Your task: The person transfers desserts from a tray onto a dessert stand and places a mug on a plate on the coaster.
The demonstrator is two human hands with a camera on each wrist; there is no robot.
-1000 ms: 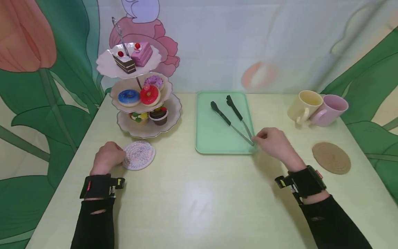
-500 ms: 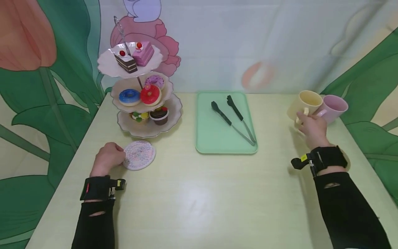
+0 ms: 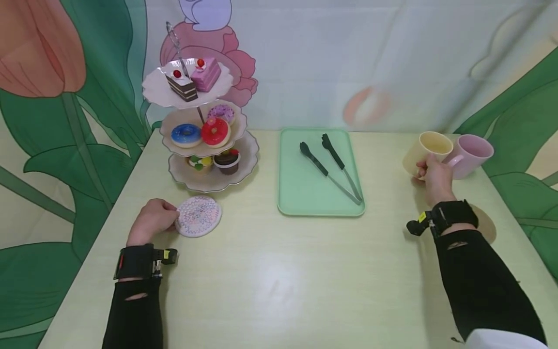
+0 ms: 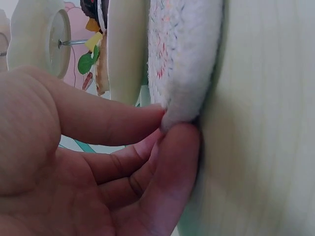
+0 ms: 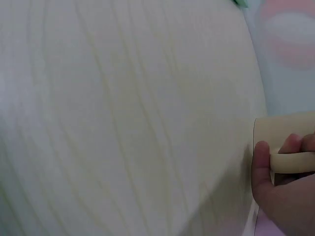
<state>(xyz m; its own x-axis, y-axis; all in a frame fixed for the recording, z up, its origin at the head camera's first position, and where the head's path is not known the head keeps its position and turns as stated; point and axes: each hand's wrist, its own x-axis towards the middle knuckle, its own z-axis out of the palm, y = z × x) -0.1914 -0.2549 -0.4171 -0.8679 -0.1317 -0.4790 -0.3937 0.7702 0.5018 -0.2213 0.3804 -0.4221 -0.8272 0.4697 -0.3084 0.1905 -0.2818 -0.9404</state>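
My left hand [image 3: 152, 218] pinches the left edge of a round, speckled white knitted coaster [image 3: 199, 216] on the table. In the left wrist view, thumb and forefinger close on the thick rim of that coaster [image 4: 189, 64]. At the right, my right hand [image 3: 439, 182] holds a pale yellow mug [image 3: 414, 157] by its handle. The right wrist view shows fingers curled round the mug's handle [image 5: 295, 163], with the thumb against its side. A pink mug [image 3: 474, 156] stands close beside the yellow one.
A mint tray [image 3: 296, 194] carries black-tipped tongs [image 3: 342, 167]. Behind the left hand stands a three-tier stand [image 3: 192, 179] with cakes, doughnuts and cupcakes. My right wrist partly covers a brown round coaster [image 3: 487, 225]. A patterned cloth [image 3: 305, 63] hangs behind the table.
My right hand has left the end of the tongs, moved right and taken hold of the yellow mug's handle. The left hand keeps its pinch on the white coaster.
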